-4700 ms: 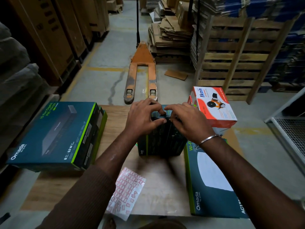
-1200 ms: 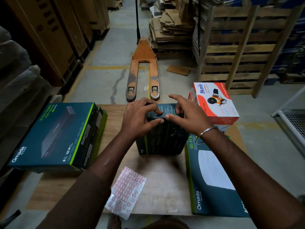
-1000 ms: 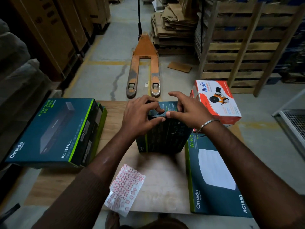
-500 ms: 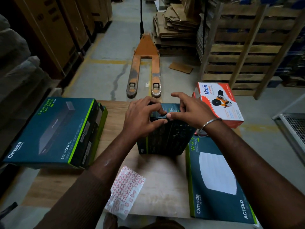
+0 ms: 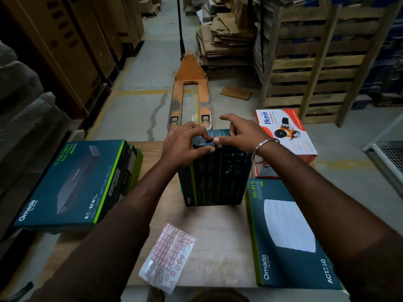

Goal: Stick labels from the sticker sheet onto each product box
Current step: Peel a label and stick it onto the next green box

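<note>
Your left hand (image 5: 185, 147) and right hand (image 5: 237, 136) still pinch a small label onto the top edge of the upright dark teal cardboard box (image 5: 214, 177) at twelve o'clock on the tabletop (image 5: 218, 232), so sticking continues.

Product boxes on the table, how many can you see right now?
5. Two stacked at the left: the top box and one under it. The upright box in the middle, the red box far right, the flat box near right. Others may be hidden.
</note>
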### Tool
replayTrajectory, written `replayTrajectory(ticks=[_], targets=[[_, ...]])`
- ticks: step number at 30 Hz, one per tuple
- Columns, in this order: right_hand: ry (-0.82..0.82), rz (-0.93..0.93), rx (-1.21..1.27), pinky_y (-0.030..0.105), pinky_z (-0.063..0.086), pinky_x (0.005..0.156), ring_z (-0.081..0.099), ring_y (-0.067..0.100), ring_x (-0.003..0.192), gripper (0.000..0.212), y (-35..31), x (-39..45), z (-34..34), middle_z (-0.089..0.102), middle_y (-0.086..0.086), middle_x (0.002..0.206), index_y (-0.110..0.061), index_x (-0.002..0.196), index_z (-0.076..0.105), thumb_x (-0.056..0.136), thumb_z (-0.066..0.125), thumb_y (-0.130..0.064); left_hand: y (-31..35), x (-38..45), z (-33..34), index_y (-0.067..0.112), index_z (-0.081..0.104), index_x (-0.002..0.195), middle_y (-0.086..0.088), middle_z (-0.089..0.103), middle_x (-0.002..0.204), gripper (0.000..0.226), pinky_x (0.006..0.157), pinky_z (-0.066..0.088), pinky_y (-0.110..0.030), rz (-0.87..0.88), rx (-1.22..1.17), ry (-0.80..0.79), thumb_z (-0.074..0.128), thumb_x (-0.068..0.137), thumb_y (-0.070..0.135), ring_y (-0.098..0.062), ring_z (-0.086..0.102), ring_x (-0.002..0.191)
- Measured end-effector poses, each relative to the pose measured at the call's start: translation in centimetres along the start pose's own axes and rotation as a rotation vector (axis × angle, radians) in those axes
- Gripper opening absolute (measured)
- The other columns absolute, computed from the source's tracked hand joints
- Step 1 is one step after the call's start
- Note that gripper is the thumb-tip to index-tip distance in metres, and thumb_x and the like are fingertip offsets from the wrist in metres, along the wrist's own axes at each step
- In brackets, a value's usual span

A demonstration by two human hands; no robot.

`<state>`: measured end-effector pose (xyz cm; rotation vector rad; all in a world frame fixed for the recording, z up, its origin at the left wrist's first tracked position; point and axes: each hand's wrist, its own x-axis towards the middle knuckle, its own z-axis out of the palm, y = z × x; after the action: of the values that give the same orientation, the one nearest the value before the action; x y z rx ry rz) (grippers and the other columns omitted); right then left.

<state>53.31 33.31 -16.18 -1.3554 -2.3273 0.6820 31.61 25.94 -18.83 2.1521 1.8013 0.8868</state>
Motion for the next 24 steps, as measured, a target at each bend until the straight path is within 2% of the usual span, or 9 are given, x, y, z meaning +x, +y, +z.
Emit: replayTrajectory(ticks=[2,5,7,11,13,17,21,24], targets=[[0.002,0.006,-0.021,0.034,0.041,0.069,0.06,0.018,0.085,0.08,-0.2,0.3,0.0,0.056,-0.01,0.083,-0.031,0.151,0.044,0.084,0.074,-0.062,0.0,0.3,-0.2,0.05,0.058,0.098,0.011,0.063,0.121,0.028,0.097,0.039,-0.042,-0.009,-0.002,0.002,0.079,0.081,0.058,-0.01,0.054,0.108],[0.021,0.017,-0.044,0.032,0.036,0.071,0.055,0.018,0.089,0.079,-0.5,1.0,0.2,0.052,-0.006,0.095,-0.027,0.151,0.043,0.086,0.073,-0.06,0.2,0.5,-0.4,0.043,0.061,0.101,0.01,0.063,0.12,0.028,0.101,0.037,-0.042,-0.025,0.001,0.001,0.08,0.083,0.054,-0.009,0.053,0.106],[0.035,0.018,-0.043,0.031,0.034,0.066,0.055,0.018,0.089,0.077,-0.5,1.1,0.3,0.051,-0.006,0.099,-0.028,0.15,0.044,0.086,0.073,-0.059,0.4,0.6,-0.5,0.04,0.061,0.108,0.011,0.065,0.119,0.036,0.101,0.043,-0.044,-0.021,0.015,0.003,0.078,0.082,0.058,-0.011,0.057,0.105],[0.089,-0.011,-0.004,0.029,0.031,0.059,0.059,0.019,0.09,0.065,0.3,0.8,0.6,0.051,-0.014,0.088,-0.031,0.147,0.05,0.092,0.066,-0.06,0.7,0.4,-0.7,0.033,0.051,0.129,0.009,0.069,0.125,0.068,0.097,0.054,-0.048,-0.038,-0.01,0.003,0.077,0.075,0.067,-0.014,0.067,0.111],[0.074,-0.022,0.036,0.026,0.032,0.059,0.055,0.015,0.087,0.068,0.5,0.8,0.4,0.044,-0.02,0.079,-0.029,0.148,0.05,0.09,0.066,-0.062,0.7,0.4,-0.6,0.029,0.051,0.133,0.006,0.069,0.129,0.074,0.097,0.055,-0.048,-0.045,-0.003,0.002,0.077,0.075,0.068,-0.015,0.067,0.114],[0.03,-0.014,-0.002,0.027,0.03,0.057,0.054,0.016,0.087,0.079,0.3,1.3,0.2,0.044,-0.019,0.08,-0.029,0.149,0.047,0.083,0.074,-0.063,0.7,0.9,-0.9,0.026,0.051,0.137,0.004,0.068,0.132,0.079,0.099,0.055,-0.045,-0.055,-0.017,-0.019,0.078,0.075,0.067,-0.015,0.066,0.117],[0.075,0.026,-0.068,0.031,0.037,0.068,0.063,0.024,0.101,0.072,0.0,1.8,0.6,0.065,0.002,0.108,-0.029,0.147,0.05,0.086,0.072,-0.061,0.4,1.4,-0.8,0.025,0.051,0.14,0.003,0.068,0.134,0.079,0.1,0.053,-0.04,-0.06,-0.006,-0.024,0.083,0.078,0.059,-0.015,0.066,0.119],[0.138,0.065,-0.14,0.032,0.038,0.074,0.065,0.028,0.107,0.065,-0.6,1.9,1.0,0.069,0.005,0.121,-0.03,0.143,0.054,0.089,0.069,-0.062,0.2,1.8,-0.7,0.026,0.05,0.141,0.004,0.068,0.134,0.079,0.099,0.054,-0.041,-0.072,0.003,-0.036,0.083,0.078,0.06,-0.015,0.066,0.119]])
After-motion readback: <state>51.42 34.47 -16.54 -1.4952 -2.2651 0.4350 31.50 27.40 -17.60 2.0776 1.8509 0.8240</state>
